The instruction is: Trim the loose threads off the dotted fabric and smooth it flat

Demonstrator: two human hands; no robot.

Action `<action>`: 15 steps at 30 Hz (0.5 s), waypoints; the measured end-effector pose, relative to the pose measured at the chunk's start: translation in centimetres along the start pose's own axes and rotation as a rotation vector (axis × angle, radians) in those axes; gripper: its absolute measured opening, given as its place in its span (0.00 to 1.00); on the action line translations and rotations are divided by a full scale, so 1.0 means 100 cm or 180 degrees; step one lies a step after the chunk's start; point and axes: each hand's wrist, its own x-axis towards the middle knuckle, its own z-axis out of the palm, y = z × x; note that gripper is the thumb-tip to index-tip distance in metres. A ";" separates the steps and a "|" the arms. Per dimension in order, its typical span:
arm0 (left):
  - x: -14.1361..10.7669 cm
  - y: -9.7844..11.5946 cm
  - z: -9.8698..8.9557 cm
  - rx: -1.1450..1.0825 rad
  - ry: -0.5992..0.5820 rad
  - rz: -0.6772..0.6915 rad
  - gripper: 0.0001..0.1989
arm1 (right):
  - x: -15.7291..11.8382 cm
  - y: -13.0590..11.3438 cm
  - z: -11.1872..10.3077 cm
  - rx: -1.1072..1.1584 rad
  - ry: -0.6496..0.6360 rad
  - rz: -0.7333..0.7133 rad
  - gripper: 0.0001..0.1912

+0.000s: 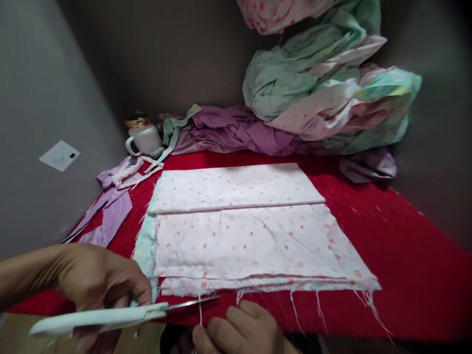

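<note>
The left hand (96,285) grasps white-handled scissors (110,317), blades nearly closed on a loose thread (200,312) pinched taut by the right hand (239,332) (best snipped close to the folded pink dotted fabric (254,246) just beyond both grips).

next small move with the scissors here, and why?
Probably close the scissors on the loose thread near the fabric's frayed front edge. The left hand holds the blades by that thread, which the right hand seems to pinch taut; more threads dangle further right.
</note>
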 end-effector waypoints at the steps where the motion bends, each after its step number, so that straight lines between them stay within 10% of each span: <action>1: -0.001 0.002 0.001 0.0014 -0.0011 0.0011 0.34 | 0.000 0.000 -0.001 0.0002 -0.0007 -0.0016 0.09; 15: -0.010 0.012 0.010 0.0251 0.0310 -0.0336 0.41 | -0.008 -0.003 -0.005 0.0232 -0.0181 0.0123 0.19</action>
